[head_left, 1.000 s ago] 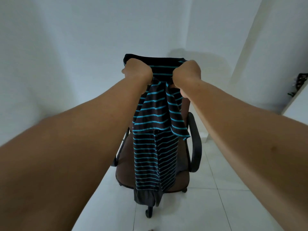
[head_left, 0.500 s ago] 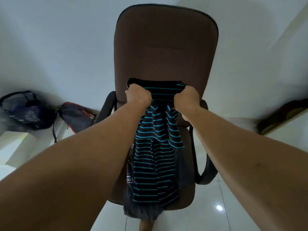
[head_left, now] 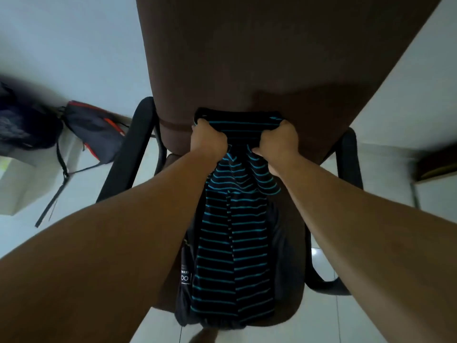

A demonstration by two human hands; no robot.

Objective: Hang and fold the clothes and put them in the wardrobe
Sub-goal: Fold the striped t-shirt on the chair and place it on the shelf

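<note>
Over the chair [head_left: 272, 58] seat I see the shirt [head_left: 232, 243] hanging from both hands — left hand [head_left: 207, 141] and right hand [head_left: 278, 144] each clenched on its bunched top edge, close together. Beneath it a dark garment [head_left: 284, 256] lies on the seat. Bags [head_left: 91, 129] sit against the left wall.

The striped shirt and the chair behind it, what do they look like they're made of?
The striped shirt looks like soft knit cloth, likely cotton jersey: it drapes limp and bunches where each hand grips it. The chair back seems covered in matte brown woven fabric, with no shine; its armrests look like smooth black plastic, slightly glossy.
</note>
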